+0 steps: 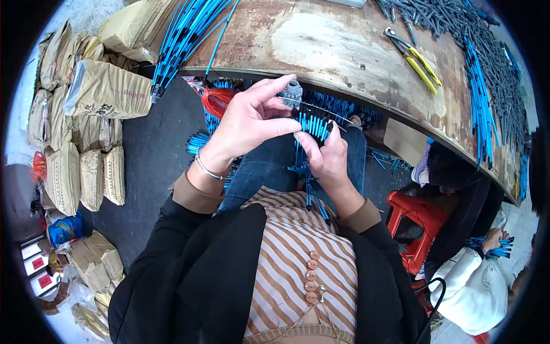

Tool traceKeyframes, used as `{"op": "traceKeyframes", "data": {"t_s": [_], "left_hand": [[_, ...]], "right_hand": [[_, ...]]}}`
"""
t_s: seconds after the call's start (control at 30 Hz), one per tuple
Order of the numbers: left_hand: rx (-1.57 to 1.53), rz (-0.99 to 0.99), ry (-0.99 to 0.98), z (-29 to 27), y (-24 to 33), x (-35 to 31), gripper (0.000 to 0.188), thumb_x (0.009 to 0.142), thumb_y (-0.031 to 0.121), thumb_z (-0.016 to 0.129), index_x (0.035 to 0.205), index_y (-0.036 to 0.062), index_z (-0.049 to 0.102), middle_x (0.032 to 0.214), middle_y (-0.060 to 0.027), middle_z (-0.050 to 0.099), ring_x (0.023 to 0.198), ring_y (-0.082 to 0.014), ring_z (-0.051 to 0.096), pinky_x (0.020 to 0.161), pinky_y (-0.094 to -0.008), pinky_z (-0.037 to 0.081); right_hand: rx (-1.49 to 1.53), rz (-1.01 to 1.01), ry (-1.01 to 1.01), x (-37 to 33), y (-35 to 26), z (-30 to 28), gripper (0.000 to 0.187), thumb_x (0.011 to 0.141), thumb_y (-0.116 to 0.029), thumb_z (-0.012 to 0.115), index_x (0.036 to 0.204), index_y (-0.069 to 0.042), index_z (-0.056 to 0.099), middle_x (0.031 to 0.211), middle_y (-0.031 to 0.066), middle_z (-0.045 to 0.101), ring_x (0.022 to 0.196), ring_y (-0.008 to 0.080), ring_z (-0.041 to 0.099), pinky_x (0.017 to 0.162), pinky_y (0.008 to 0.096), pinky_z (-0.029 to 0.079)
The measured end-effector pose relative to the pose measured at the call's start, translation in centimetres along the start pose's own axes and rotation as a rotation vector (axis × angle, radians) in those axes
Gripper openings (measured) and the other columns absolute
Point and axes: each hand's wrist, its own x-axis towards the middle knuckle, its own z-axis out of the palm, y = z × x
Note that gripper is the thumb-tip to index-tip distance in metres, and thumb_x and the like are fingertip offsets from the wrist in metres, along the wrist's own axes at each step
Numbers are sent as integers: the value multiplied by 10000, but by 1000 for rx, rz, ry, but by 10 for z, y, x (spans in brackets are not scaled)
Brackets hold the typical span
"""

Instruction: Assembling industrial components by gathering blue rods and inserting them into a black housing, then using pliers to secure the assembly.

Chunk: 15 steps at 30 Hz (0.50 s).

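Over my lap, just off the table edge, both my hands are closed on one piece of work. My left hand (246, 120) holds a grey toothed plastic hub (293, 95), its index finger beside the top and its thumb on a row of thin blue rods (314, 125) with black ends. Thumb and fingers of my right hand (327, 160) pinch the same row from below right. A thin wire (323, 108) runs from the hub across the black ends, out to the right. More blue rods hang below between my hands.
Yellow-handled pliers (421, 66) lie on the worn wooden table (252, 46), near a heap of grey parts (458, 23). Blue rod bundles (189, 34) jut over its left end. Paper sacks (109, 89) stand left. At right are a red stool (421, 223) and a person in white sleeves (475, 286).
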Motion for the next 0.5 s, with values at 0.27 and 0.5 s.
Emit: {"op": "traceKeyframes", "data": {"t_s": [0.27,0.5], "left_hand": [[246,77,85,1,-3,-3,544,721,-139,621,1238,2,525,1033,-39,520,733,-65,520,677,-169,436],[603,226,128,5,-3,-4,518,732,-138,611,1224,4,534,1018,-53,532,739,-68,529,678,-170,443]], "right_hand": [[-46,16,-34,-1,-2,1,330,798,-160,677,1013,27,513,769,152,638,600,284,607,553,346,479],[-63,10,-18,0,0,2,362,794,-140,678,1050,35,491,760,154,635,597,298,609,543,352,478]]}}
